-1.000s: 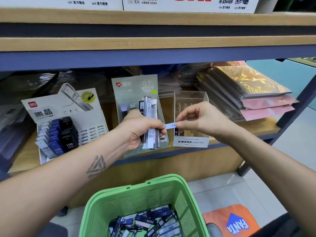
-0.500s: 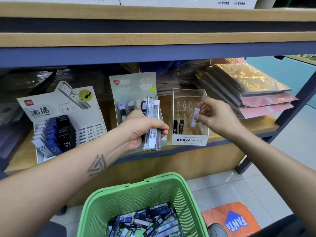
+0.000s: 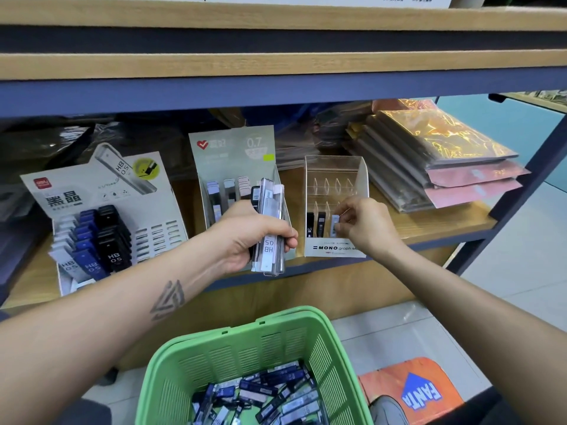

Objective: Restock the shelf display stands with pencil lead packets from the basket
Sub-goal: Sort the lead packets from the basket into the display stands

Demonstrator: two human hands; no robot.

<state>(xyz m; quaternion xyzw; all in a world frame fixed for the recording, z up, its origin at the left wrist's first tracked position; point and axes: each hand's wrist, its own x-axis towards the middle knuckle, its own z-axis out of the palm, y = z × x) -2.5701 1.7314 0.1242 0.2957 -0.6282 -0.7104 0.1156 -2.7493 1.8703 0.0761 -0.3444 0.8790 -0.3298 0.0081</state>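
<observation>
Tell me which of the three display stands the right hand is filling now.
The clear acrylic MONO stand, rightmost of the three. The right hand pinches a pale packet in its front row; the other two stands are printed card.

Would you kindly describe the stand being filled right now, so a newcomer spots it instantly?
On the lower wooden shelf stand three displays. It is the rightmost, the clear stand labelled MONO, where the right hand pinches a pale packet. Its neighbours are printed card.
</observation>
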